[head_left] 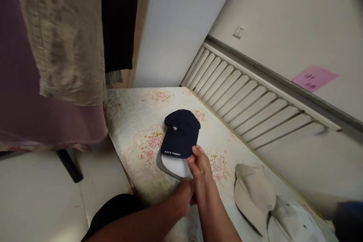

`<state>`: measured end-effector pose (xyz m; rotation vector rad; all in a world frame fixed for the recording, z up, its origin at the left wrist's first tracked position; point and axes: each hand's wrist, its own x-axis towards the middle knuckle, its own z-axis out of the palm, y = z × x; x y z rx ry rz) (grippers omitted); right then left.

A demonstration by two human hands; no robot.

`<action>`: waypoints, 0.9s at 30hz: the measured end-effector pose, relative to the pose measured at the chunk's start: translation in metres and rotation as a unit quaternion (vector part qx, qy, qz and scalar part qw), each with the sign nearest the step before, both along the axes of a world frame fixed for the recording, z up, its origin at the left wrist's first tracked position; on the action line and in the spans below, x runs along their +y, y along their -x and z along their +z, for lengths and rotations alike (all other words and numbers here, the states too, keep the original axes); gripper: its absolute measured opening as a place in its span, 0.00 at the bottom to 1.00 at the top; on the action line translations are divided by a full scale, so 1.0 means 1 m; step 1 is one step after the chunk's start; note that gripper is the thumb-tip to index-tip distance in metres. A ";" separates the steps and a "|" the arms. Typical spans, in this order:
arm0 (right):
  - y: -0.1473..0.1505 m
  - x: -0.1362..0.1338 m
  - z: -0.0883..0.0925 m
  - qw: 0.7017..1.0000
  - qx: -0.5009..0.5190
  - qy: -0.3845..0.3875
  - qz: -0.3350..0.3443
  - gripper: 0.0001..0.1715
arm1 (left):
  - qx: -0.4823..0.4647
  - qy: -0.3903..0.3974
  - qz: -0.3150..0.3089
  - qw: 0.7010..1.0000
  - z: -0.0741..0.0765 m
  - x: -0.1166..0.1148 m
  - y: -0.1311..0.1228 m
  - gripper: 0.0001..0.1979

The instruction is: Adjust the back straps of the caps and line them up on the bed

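A navy baseball cap [183, 130] with a small white emblem and white lettering along its brim is in the middle of the head view, over the flowered cover. My right hand [200, 162] pinches the right end of the brim, thumb on top. Under that brim shows a white, grey-edged piece [174, 165], perhaps another cap's brim; most of it is hidden. My left hand [184, 193] is closed beside my right wrist, and whatever it may hold cannot be seen. To the right lie a beige cap [253, 191] and a pale grey-white cap [295, 221].
The floral-covered bed or table [129, 121] runs along a white slatted rail [241, 94]. Trousers [68, 41] and purple cloth [51, 128] hang at left. A pink note [315, 78] and a socket [239, 31] are on the wall. A dark leg [69, 164] stands on the floor.
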<state>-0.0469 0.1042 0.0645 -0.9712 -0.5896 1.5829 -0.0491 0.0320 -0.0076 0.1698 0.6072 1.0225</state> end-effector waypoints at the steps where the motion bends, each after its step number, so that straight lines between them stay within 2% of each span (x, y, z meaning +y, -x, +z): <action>1: 0.000 0.003 0.004 1.000 0.010 -0.013 -0.009 0.14 | 0.025 0.013 -0.007 1.000 0.001 0.000 0.000 0.08; 3: -0.004 0.007 0.015 0.999 0.027 -0.036 -0.029 0.14 | 0.056 0.026 -0.018 0.998 0.005 0.001 0.001 0.06; 6: -0.023 0.003 0.031 0.996 0.040 -0.063 -0.051 0.16 | 0.038 0.007 -0.015 0.999 0.009 0.004 0.003 0.02; 9: -0.055 -0.017 0.039 0.993 0.046 -0.092 -0.062 0.21 | 0.015 -0.010 -0.011 1.000 0.016 0.010 0.006 0.03; 11: -0.081 -0.037 0.037 0.993 0.038 -0.077 -0.084 0.22 | -0.025 -0.021 0.000 0.999 0.023 0.014 0.007 0.07; 14: -0.118 -0.073 0.021 0.990 0.027 -0.042 -0.131 0.22 | -0.144 -0.072 0.037 0.986 0.037 0.017 0.009 0.14; 15: -0.129 -0.084 0.014 0.989 0.028 -0.032 -0.142 0.22 | -0.181 -0.087 0.028 0.979 0.041 0.017 0.009 0.18; 17: -0.147 -0.107 -0.002 0.988 0.028 -0.006 -0.151 0.21 | -0.239 -0.100 -0.041 0.965 0.047 0.015 0.010 0.27; 19: -0.159 -0.127 -0.019 0.987 0.040 0.012 -0.155 0.19 | -0.264 -0.105 -0.103 0.953 0.048 0.013 0.008 0.31; 22: -0.168 -0.151 -0.039 0.984 0.064 0.042 -0.160 0.16 | -0.249 -0.106 -0.140 0.952 0.045 0.010 0.002 0.25; 25: -0.171 -0.170 -0.051 0.985 0.068 0.043 -0.150 0.17 | -0.215 -0.130 -0.126 0.960 0.041 0.007 -0.004 0.17; 27: -0.173 -0.180 -0.054 0.987 0.065 0.039 -0.144 0.18 | -0.203 -0.162 -0.128 0.957 0.040 0.006 -0.007 0.15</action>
